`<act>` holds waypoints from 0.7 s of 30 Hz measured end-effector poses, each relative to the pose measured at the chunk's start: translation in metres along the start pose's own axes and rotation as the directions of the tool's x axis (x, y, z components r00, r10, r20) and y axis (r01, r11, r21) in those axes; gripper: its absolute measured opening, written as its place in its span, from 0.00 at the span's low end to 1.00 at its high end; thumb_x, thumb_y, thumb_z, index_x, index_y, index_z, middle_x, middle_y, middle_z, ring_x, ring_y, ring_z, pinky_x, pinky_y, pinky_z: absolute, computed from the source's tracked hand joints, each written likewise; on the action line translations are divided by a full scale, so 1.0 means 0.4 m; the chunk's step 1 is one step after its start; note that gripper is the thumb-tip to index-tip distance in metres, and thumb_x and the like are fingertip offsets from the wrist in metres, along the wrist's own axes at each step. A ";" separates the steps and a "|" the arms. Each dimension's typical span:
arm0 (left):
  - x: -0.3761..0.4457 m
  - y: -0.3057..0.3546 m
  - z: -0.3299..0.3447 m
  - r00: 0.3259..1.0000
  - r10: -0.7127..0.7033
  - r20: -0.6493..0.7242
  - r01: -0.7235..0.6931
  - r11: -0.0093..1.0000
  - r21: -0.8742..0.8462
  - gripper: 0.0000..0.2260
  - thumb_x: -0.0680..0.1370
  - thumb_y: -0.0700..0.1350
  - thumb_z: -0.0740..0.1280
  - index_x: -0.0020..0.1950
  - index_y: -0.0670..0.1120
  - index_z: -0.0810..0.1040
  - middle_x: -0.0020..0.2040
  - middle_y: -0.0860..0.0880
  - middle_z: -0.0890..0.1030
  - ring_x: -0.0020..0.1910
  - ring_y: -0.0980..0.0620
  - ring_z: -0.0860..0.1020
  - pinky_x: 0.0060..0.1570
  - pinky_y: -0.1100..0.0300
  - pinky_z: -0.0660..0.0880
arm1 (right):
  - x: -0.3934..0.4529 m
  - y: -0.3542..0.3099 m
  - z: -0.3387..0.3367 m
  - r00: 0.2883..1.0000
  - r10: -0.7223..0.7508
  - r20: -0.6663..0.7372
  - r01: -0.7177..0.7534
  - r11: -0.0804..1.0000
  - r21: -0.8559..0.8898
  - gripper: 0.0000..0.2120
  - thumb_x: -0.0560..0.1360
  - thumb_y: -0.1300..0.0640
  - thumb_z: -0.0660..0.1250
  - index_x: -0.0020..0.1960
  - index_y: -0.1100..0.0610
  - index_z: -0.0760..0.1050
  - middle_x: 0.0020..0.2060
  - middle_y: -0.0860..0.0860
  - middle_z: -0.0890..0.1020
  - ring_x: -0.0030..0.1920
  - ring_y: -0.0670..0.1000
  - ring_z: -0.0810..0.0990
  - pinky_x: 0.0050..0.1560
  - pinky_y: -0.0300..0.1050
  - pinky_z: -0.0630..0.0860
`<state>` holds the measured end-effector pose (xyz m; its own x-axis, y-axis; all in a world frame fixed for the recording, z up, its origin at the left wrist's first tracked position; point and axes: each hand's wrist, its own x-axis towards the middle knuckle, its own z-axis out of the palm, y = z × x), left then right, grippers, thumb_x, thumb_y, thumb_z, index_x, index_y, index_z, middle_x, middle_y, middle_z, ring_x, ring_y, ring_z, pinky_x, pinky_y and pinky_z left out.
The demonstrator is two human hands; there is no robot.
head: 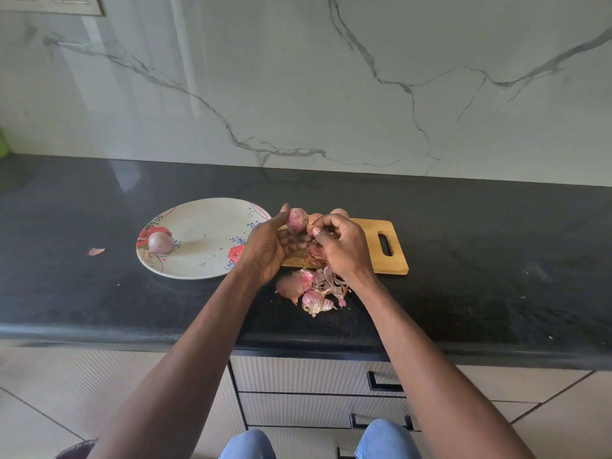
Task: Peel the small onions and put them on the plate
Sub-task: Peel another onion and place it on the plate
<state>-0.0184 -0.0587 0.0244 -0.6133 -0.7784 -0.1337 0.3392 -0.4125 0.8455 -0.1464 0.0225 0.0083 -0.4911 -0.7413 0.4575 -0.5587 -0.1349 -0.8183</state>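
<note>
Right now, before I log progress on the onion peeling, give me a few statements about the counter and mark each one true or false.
1. One peeled onion lies on the plate. True.
2. The left hand holds an onion above the near edge of the cutting board. True.
3. The pile of skins lies on the plate. False: it lies on the black counter, in front of the board.
4. The right hand rests flat on the counter. False: it is raised, its fingers curled at the held onion.
5. The board's handle slot points toward the plate. False: it is at the end away from the plate.
</note>
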 end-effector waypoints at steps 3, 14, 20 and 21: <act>0.001 0.003 -0.004 1.000 -0.015 0.017 0.016 0.999 -0.043 0.18 0.84 0.51 0.62 0.54 0.35 0.77 0.41 0.38 0.84 0.33 0.47 0.83 0.32 0.60 0.81 | 0.000 0.002 -0.001 0.998 0.004 -0.067 -0.006 1.000 -0.027 0.04 0.75 0.63 0.72 0.41 0.60 0.80 0.41 0.51 0.82 0.41 0.44 0.81 0.42 0.34 0.76; 0.001 0.000 -0.010 0.997 0.064 0.038 -0.061 0.996 -0.071 0.11 0.80 0.39 0.68 0.61 0.37 0.76 0.50 0.38 0.84 0.45 0.45 0.85 0.41 0.60 0.82 | -0.006 -0.002 -0.013 0.990 -0.004 -0.142 -0.010 0.995 -0.104 0.09 0.76 0.59 0.73 0.55 0.58 0.85 0.48 0.50 0.87 0.48 0.44 0.83 0.48 0.28 0.77; 0.006 -0.020 -0.004 0.986 0.146 0.078 -0.152 0.985 0.083 0.19 0.70 0.38 0.74 0.60 0.37 0.80 0.58 0.35 0.83 0.51 0.43 0.84 0.48 0.57 0.83 | -0.004 -0.013 -0.007 0.999 0.026 0.026 -0.024 0.998 -0.053 0.25 0.73 0.61 0.76 0.69 0.54 0.77 0.60 0.45 0.80 0.51 0.36 0.79 0.51 0.28 0.77; 0.008 -0.022 -0.004 0.984 0.149 0.099 -0.156 0.985 0.073 0.18 0.72 0.37 0.74 0.61 0.37 0.80 0.59 0.35 0.82 0.52 0.43 0.84 0.50 0.57 0.83 | -0.004 -0.011 -0.006 1.000 0.024 0.008 -0.023 0.998 -0.062 0.24 0.73 0.61 0.76 0.68 0.53 0.77 0.61 0.47 0.81 0.53 0.38 0.80 0.53 0.30 0.78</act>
<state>-0.0224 -0.0582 0.0157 -0.6235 -0.7805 0.0450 0.3779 -0.2505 0.8913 -0.1447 0.0258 0.0122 -0.4989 -0.7495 0.4353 -0.5874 -0.0769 -0.8056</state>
